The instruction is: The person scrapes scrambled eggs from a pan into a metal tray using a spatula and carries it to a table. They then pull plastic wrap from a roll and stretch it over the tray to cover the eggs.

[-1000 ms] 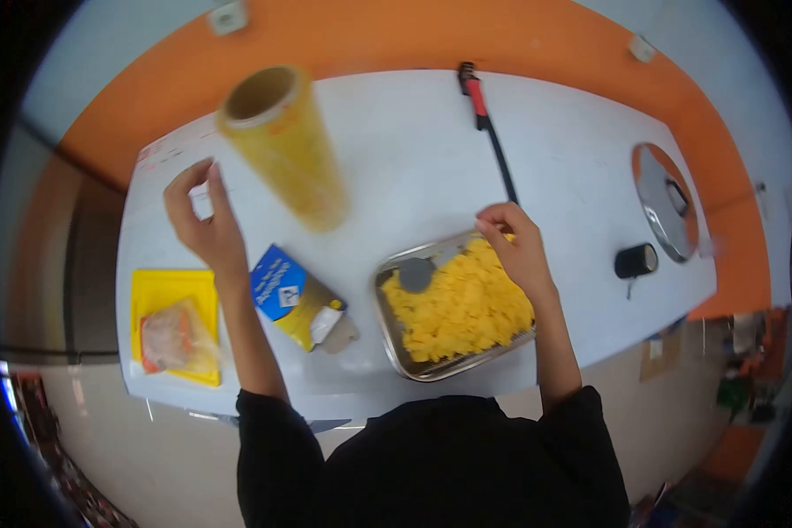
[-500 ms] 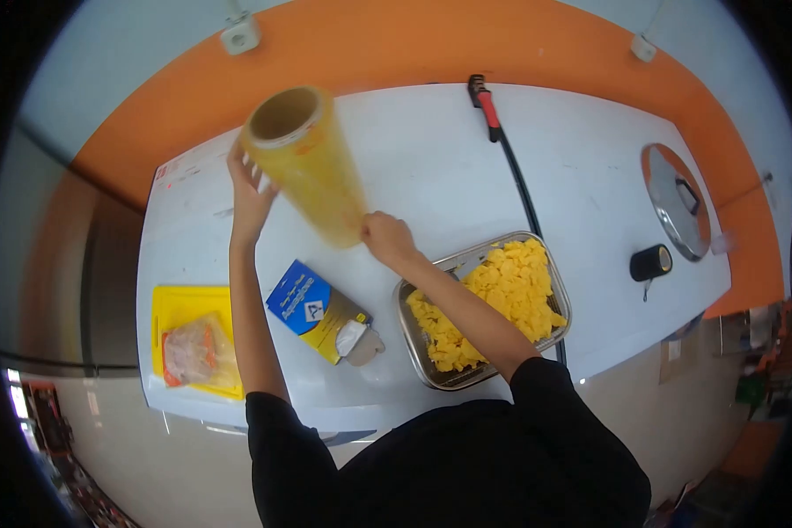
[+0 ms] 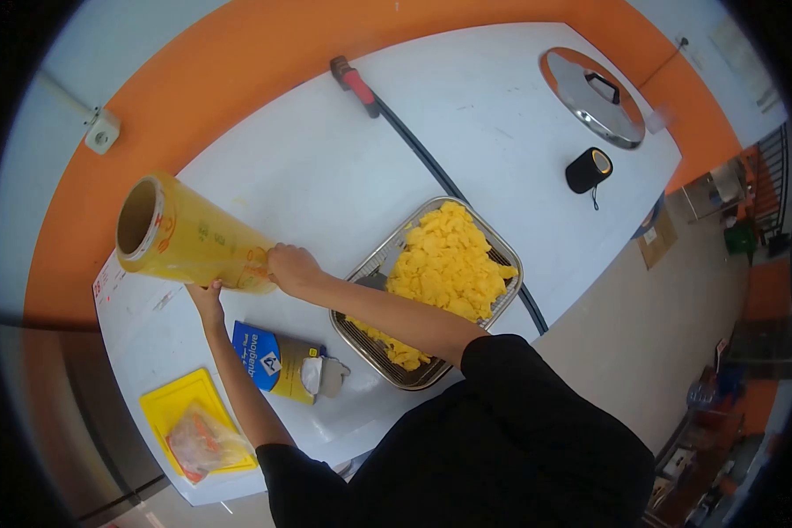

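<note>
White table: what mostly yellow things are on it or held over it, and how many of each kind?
Roll of plastic film: 1
Cutting board: 1
Heap of yellow chunks: 1, pieces too many to count
Total: 3, leaving out the blue-and-yellow glove box

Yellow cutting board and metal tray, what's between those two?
In the head view, the blue and yellow glove box lies between the yellow cutting board and metal tray; the left forearm passes between board and box.
</note>
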Action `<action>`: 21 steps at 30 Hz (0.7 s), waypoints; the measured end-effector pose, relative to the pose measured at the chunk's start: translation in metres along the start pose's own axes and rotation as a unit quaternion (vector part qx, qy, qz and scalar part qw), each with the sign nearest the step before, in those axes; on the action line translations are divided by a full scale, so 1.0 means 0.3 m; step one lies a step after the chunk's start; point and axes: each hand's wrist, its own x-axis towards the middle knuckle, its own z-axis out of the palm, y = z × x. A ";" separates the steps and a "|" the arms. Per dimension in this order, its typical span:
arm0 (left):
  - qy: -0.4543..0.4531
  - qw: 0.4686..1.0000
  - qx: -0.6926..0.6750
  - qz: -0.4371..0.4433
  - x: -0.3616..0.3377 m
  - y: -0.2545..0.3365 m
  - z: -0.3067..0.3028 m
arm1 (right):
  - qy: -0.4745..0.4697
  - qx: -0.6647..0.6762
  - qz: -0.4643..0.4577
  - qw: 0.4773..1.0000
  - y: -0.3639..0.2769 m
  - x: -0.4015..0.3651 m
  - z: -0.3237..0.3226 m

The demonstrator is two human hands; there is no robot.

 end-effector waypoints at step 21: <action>-0.043 0.994 -0.072 -0.072 0.020 -0.035 -0.041 | 0.061 0.361 -0.210 0.906 0.007 -0.086 -0.019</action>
